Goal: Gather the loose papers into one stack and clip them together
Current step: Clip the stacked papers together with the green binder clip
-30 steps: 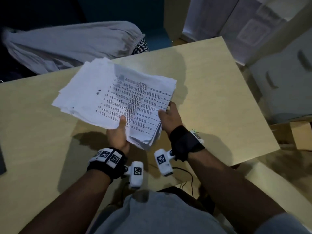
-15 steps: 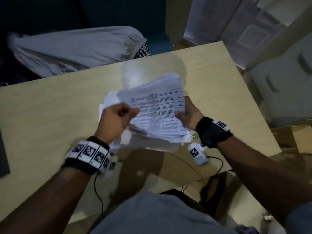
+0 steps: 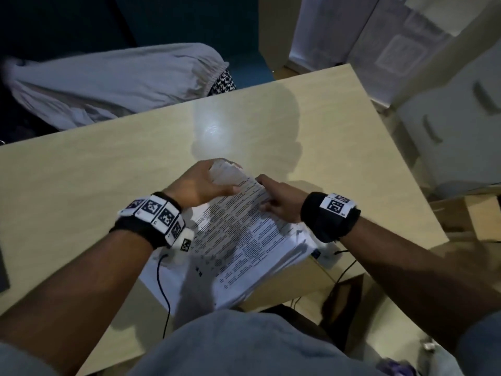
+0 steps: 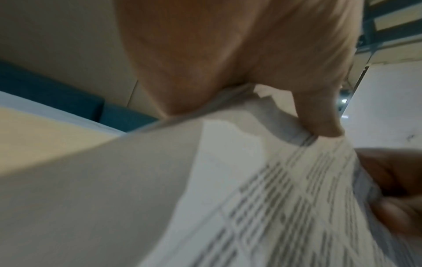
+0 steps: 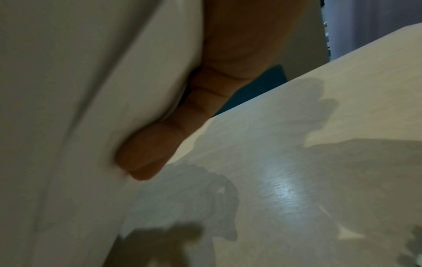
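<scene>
I see a pale wood-grain table (image 3: 81,185) with a dark flat object (image 3: 3,270) lying at its left edge.

the stack of papers (image 3: 238,240) sits above the near edge of the table (image 3: 81,169), overhanging toward the person. the left hand (image 3: 200,183) grips the stack's far left corner; the right hand (image 3: 279,204) holds its right edge. a bundle of fabric (image 3: 113,82) lies beyond the table's far edge.

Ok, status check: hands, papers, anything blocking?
Left hand grips the far end of the paper stack; right hand pinches its right edge. Sheets bunched, uneven, held over the table. No clip in view. Nothing blocking.
</scene>
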`<state>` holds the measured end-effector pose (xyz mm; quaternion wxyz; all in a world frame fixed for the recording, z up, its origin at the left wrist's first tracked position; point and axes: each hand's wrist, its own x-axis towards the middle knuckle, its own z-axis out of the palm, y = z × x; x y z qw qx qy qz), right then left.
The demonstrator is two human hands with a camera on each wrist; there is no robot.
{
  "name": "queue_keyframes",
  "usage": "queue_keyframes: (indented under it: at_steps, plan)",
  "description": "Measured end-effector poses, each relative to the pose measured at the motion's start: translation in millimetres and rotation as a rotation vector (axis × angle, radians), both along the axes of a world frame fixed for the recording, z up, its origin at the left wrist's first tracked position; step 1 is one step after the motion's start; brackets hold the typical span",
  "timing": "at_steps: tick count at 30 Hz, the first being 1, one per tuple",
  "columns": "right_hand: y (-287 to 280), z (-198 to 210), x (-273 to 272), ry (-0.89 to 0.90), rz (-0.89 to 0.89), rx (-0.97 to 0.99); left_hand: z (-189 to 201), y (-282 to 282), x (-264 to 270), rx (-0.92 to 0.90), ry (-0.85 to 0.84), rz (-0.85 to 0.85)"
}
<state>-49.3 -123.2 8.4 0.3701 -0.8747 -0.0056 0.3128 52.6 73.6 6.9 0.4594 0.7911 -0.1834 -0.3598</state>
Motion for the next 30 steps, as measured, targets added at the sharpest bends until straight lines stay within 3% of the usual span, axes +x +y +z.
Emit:
queue_keyframes:
  at_steps: [4,8,13,18,21,25,30]
  plan:
    - [2.3,-8.8,-3.3,0.038,0.006,-0.026,-17.9,5.0,-20.4,-0.058,0.057,0.031]
    - [6.3,-11.5,1.7,0.057,0.030,-0.062,-26.1,4.3,-14.7,0.002,-0.096,-0.015]
    - [11.7,-13.6,9.8,0.068,0.081,-0.141,-30.1,9.1,-7.5,0.068,-0.073,-0.078]
    - [12.3,-16.7,11.8,0.027,0.126,-0.071,-22.4,8.1,-12.9,-0.074,-0.082,0.166]
    - [9.5,-16.3,9.4,-0.004,0.105,-0.041,-21.8,16.0,-16.2,-0.109,-0.028,0.216]
    - [8.3,-23.5,8.3,0.030,0.066,-0.014,-31.4,25.4,-22.8,0.145,-0.134,0.075]
    - [11.3,-37.0,14.7,0.071,0.077,-0.122,-36.7,22.4,-23.9,0.183,-0.178,-0.039]
